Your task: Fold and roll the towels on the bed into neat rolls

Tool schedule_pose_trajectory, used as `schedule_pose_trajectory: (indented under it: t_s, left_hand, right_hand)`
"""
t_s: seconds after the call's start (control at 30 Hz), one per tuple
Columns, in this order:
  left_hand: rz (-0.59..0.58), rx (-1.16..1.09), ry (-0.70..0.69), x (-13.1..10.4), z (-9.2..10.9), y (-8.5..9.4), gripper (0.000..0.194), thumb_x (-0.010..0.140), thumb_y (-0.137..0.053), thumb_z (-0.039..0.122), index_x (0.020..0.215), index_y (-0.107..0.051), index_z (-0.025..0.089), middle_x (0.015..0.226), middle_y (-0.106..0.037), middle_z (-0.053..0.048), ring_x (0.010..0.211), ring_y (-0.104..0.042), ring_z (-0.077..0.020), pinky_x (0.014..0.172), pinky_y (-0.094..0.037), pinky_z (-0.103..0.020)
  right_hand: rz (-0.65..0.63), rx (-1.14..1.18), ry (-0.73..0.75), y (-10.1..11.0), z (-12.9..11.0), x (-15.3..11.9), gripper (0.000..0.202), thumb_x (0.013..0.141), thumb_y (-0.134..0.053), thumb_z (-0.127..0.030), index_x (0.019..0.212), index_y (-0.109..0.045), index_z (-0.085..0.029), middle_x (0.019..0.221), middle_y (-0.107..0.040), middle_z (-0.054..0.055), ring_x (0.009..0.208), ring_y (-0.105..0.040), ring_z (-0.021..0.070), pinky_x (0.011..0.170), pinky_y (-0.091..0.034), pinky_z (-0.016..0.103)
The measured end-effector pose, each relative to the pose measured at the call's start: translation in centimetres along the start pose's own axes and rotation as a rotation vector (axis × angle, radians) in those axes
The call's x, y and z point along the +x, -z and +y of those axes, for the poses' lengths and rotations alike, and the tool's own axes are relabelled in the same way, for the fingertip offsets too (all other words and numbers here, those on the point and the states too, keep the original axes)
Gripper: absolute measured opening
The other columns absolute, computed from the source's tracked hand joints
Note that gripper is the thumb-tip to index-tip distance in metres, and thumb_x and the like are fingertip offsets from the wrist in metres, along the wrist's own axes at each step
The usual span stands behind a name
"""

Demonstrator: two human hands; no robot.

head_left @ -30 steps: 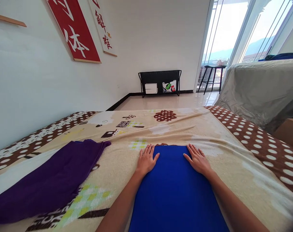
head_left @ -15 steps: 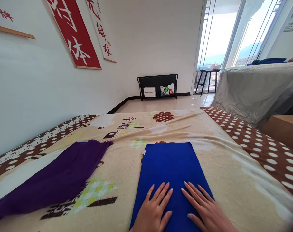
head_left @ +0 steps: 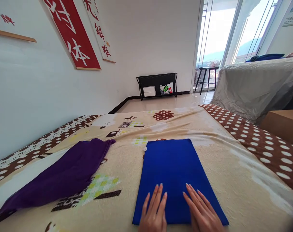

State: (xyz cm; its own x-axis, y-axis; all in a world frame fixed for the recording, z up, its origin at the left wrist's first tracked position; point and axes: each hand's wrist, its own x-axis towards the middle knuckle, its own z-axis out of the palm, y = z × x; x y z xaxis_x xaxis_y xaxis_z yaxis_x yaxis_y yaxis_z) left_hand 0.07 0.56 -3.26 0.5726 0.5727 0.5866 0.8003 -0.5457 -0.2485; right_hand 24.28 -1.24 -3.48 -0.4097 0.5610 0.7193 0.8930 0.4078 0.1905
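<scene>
A folded blue cloth with a small white tag at its far left corner lies flat on a patterned blanket. Both my hands touch its near part. My left hand rests toward the left side, fingers stretched forward, holding nothing. On the right side lies my right hand, its fingers also extended, with no cloth gripped; its thumb is mostly hidden. To the left a purple cloth is spread loosely at a slant, with a bit of blue showing at its far edge.
The blanket has brown polka-dot borders. A white wall with hanging scrolls stands on the left. Beyond the bed are a black rack and a stool. At right are a plastic-covered piece of furniture and a cardboard box.
Both hands have drawn back toward the near edge of the blue cloth, which now shows between and beside them. The view has shifted slightly; the purple cloth lies as before.
</scene>
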Motion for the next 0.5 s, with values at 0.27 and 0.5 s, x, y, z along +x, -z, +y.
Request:
schedule_pose_trajectory:
  t_s: [0.27,0.5]
  left_hand:
    - [-0.112,0.01,0.042,2.0,3.0,-2.4,0.06,0.088,-0.045,0.022,0.148,-0.042,0.026,0.148,-0.052,0.002,0.132,-0.051,-0.0173,0.102,-0.042,-0.035]
    - [-0.157,0.079,-0.064,-2.9,-2.4,-1.1,0.057,0.092,-0.044,0.03,0.149,-0.041,0.029,0.143,-0.057,0.003,0.125,-0.056,-0.0175,0.111,-0.035,-0.033]
  right_hand:
    - [-0.031,-0.068,-0.038,-3.3,-2.5,0.0,0.054,0.086,-0.043,-0.018,0.139,-0.053,-0.017,0.136,-0.06,0.007,0.12,-0.06,0.017,0.111,-0.033,0.034]
    - [-0.076,-0.026,0.063,0.1,1.6,-2.9,0.042,0.093,-0.051,-0.033,0.133,-0.06,-0.022,0.131,-0.063,0.002,0.115,-0.063,0.0152,0.116,-0.031,0.028]
